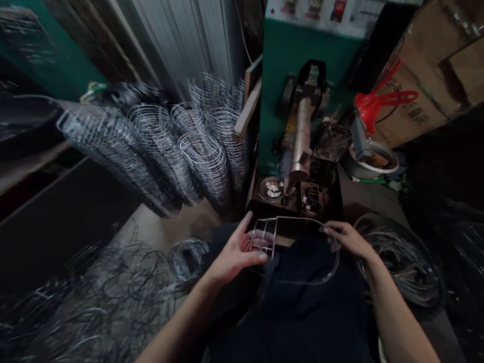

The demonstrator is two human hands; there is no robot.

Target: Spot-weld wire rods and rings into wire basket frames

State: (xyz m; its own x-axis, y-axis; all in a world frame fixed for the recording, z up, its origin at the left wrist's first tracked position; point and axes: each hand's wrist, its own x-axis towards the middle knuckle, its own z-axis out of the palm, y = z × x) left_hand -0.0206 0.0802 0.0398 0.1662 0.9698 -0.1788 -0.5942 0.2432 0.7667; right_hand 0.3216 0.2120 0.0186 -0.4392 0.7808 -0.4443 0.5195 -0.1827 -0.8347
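My left hand [237,252] holds a small wire frame [263,237] with several crossbars, its fingers behind the bars and its thumb near the lower edge. From the frame's top corner a thin wire loop [302,218] runs right and curves back low over my dark clothing. My right hand [346,237] pinches the wire loop at its upper right bend. Just beyond both hands stands a green spot welder [272,101], its metal arm [302,136] pointing down toward the frame. The arm's tip and the frame are apart.
Tall stacks of wire rings [204,161] lean to the left of the welder. Loose wire pieces [109,297] cover the floor at lower left. A wire bundle [401,267] lies at right, below a metal bowl [374,160] and a cardboard box [434,75].
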